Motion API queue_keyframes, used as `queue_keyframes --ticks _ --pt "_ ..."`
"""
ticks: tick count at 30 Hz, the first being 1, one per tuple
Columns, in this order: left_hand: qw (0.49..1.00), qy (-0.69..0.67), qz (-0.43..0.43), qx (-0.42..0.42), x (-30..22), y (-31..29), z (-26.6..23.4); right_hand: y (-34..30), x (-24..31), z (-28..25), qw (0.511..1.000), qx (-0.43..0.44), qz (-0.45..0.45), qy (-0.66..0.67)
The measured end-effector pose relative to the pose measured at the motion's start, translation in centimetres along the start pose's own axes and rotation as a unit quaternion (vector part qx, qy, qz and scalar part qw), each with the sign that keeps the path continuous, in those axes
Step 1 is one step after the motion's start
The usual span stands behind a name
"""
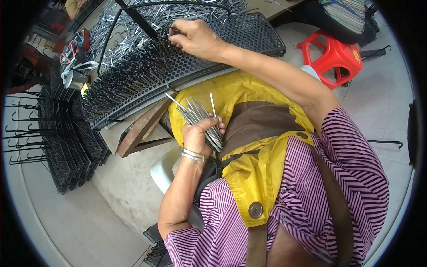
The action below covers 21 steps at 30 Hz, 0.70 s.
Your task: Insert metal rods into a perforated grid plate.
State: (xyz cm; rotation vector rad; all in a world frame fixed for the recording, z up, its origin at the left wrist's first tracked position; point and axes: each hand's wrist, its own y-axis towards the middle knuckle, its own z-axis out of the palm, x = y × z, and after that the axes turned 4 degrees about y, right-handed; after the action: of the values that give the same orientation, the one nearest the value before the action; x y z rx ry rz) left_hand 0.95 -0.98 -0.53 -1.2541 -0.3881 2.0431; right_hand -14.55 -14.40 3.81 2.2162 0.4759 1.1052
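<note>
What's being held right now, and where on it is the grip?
The left grip holds a bundle of thin silvery rods around its middle. Whether the right grip, at the black perforated rack, holds anything cannot be told.

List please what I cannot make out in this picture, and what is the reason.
All in the head view:
Right hand: what it pinches, if anything; too small and dark.
Gray rods: their gripped part, hidden by the left hand.
Perforated rack: many holes, covered by dark standing pieces.
Another person: mostly cut off by the upper edge.
</note>
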Motion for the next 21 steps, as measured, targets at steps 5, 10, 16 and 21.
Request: queue_keyframes --ticks 5,10,16,21 --pt "1.0 0.007 -0.007 0.0 0.0 0.0 0.1 0.1 0.0 -1.2 0.99 -0.009 0.045 0.13" --pt "1.0 0.003 -0.004 0.008 0.2 0.1 -0.1 0.2 0.1 -1.2 0.99 -0.013 0.064 0.126" --pt "1.0 0.0 -0.007 0.005 0.1 0.1 -0.1 0.2 -0.1 -0.8 0.997 -0.044 0.024 0.066" --pt "1.0 0.005 -0.007 0.005 0.2 0.2 -0.1 0.2 -0.3 -0.6 0.997 -0.055 0.028 0.044"
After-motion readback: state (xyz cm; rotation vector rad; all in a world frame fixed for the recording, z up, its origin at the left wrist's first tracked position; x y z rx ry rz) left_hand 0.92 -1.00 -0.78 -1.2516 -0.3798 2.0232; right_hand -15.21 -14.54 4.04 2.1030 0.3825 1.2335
